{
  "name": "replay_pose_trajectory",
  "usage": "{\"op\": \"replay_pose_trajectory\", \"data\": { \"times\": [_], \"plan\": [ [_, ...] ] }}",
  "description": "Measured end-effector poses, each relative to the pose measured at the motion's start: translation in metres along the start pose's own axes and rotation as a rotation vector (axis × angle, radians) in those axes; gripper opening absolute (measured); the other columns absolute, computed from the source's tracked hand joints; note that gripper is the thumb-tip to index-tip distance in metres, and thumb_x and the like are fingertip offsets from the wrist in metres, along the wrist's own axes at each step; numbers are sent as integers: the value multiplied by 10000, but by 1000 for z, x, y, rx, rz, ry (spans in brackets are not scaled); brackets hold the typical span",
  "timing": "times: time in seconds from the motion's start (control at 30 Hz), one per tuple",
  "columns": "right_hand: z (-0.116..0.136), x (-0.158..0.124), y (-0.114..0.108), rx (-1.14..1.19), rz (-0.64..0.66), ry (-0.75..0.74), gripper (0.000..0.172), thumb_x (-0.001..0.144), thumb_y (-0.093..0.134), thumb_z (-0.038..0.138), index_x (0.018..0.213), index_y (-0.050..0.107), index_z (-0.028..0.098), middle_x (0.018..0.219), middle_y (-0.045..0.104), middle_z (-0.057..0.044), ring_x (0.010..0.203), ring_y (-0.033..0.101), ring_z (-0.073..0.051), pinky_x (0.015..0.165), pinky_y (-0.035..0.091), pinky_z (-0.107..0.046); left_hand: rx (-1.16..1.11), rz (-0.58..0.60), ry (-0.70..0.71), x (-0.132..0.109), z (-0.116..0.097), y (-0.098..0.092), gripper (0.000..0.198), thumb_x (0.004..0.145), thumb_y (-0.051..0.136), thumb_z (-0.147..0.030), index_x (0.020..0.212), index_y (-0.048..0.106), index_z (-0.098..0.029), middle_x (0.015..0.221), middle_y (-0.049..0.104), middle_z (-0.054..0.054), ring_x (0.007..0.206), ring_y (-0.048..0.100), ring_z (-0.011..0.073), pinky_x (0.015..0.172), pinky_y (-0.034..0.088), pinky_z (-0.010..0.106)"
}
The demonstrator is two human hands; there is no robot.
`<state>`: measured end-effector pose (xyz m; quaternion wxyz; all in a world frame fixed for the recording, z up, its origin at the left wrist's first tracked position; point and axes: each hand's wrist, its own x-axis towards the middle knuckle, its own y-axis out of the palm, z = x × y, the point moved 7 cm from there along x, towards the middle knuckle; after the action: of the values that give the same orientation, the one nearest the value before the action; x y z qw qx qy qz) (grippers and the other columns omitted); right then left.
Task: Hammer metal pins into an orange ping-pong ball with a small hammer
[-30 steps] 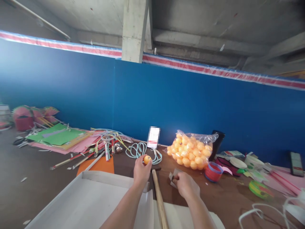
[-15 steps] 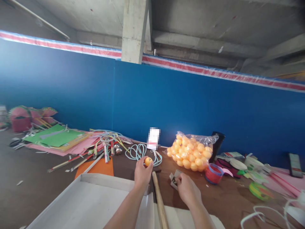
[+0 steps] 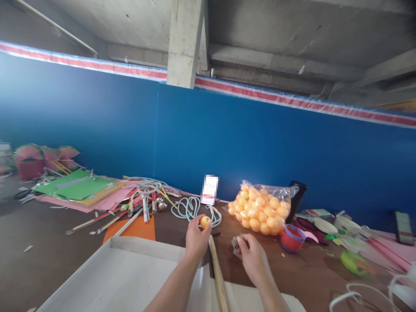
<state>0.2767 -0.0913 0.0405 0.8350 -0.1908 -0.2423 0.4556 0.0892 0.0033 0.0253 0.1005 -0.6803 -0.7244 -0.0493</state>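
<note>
My left hand grips an orange ping-pong ball between thumb and fingers, with a small dark spot showing on the ball's near side. To the right, my right hand is closed in a pinch at a small open cardboard box. Whatever the pinched fingertips hold is too small to make out. Between my forearms lies a wooden stick, pointing away from me. A clear plastic bag of orange ping-pong balls rests beyond my right hand.
A large white shallow box stands at the front left. Coiled pale-blue cord lies behind my left hand. Coloured paper and sticks cover the left side. On the right are a red-and-blue round container and green tape.
My right hand has risen slightly from inside the small cardboard box, its fingertips now pinched at the top. The left hand keeps the ball in nearly the same place.
</note>
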Motion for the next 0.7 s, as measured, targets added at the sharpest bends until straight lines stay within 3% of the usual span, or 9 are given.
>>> {"op": "replay_pose_trajectory", "data": {
  "times": [0.13,0.33,0.7],
  "plan": [
    [-4,1,5,303,-16,85,266,755,517,451,773,545,187,606,587,-6,462,534,-143,361,401,-228,-123,166,-37,-10,-7,16,361,698,586,-355,1013,582,-178,949,603,68,716,594,147,590,497,249],
    [1,-2,8,565,4,142,327,689,627,458,766,614,141,620,586,-12,486,509,-105,398,440,-203,-209,373,-13,-22,-13,34,394,673,622,-316,1038,583,-171,919,622,64,715,582,148,587,503,252],
    [10,-7,20,701,132,142,296,655,681,399,822,648,156,676,611,-11,563,521,-102,392,386,-154,-108,440,74,-28,-19,37,419,641,658,-255,1050,595,-187,1028,622,72,855,587,181,753,464,284]
  ]
}}
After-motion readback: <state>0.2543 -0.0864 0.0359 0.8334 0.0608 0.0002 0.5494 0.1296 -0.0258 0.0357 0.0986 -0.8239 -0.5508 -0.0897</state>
